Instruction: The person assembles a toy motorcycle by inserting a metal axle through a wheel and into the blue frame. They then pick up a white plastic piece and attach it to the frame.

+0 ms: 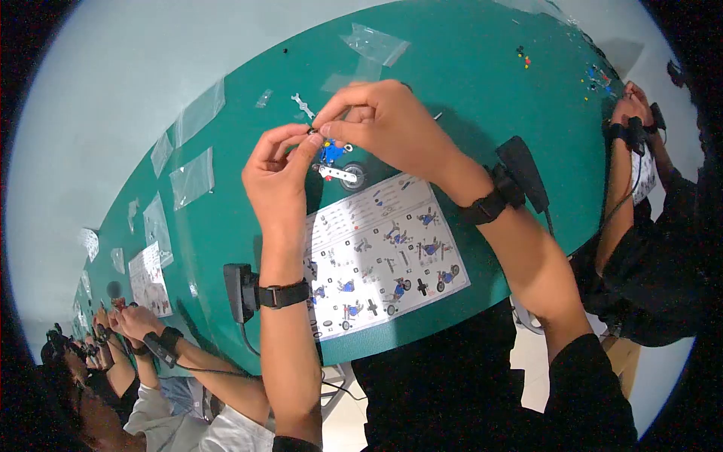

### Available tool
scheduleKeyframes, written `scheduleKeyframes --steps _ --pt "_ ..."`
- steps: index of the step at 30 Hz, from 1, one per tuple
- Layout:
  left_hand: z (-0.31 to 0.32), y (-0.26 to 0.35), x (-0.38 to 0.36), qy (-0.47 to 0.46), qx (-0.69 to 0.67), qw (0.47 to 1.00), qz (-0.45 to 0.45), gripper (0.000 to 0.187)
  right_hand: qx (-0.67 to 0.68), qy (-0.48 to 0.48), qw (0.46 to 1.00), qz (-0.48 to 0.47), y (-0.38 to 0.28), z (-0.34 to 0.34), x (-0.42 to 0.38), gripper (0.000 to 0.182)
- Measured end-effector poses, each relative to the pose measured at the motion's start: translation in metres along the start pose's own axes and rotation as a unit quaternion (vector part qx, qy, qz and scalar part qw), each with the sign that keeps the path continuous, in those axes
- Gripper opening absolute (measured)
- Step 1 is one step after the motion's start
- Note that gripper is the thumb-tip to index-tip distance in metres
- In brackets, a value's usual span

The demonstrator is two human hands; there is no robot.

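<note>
Both of my hands meet over the green table, fingertips pinched together at a small black piece (313, 131). My left hand (280, 169) grips it between thumb and forefinger. From the other side, my right hand (388, 124) pinches at the same spot with its thumb and forefinger. Just below the fingertips is a partly built toy motorcycle (331, 154) with blue parts, a white arm and a black wheel (352, 177); my left thumb overlaps its edge. A printed instruction sheet (388, 252) with motorcycle pictures lies under my wrists.
A white wrench-shaped piece (303, 105) lies beyond my fingers. Clear plastic bags (193, 178) are spread at left and at the far side (376, 45). Small colourful parts (596, 77) lie by a co-worker's hands (631, 105) at right. Other people's hands (135, 322) work at left.
</note>
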State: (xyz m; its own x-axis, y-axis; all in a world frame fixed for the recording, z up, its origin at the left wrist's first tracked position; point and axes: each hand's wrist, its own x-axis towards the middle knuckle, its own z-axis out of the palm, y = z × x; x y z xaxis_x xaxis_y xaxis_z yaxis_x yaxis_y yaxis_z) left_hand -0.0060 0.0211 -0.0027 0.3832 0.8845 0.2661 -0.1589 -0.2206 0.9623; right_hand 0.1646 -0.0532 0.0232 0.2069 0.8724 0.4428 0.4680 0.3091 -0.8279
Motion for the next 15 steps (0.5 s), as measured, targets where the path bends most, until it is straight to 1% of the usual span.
scheduleKeyframes --steps 3,6,9,12,15 --pt "-0.003 -0.004 0.001 -0.005 0.008 1.0 0.009 0.018 0.007 -0.002 1.0 -0.006 0.002 0.0 0.001 0.019" --pt "-0.007 -0.004 0.001 -0.003 -0.046 0.999 0.002 0.017 0.141 -0.016 0.988 0.054 0.001 0.001 0.001 0.017" --pt "-0.013 -0.008 0.003 -0.011 -0.206 0.978 -0.022 0.017 0.193 -0.005 0.978 0.081 0.002 -0.001 0.004 0.017" --pt "-0.017 -0.007 0.004 -0.017 -0.209 0.978 -0.021 0.019 0.175 0.001 0.982 0.071 0.007 -0.004 0.005 0.019" --pt "-0.016 -0.007 0.002 -0.036 -0.198 0.979 -0.016 0.018 0.174 -0.008 0.981 0.09 0.004 -0.003 0.003 0.019"
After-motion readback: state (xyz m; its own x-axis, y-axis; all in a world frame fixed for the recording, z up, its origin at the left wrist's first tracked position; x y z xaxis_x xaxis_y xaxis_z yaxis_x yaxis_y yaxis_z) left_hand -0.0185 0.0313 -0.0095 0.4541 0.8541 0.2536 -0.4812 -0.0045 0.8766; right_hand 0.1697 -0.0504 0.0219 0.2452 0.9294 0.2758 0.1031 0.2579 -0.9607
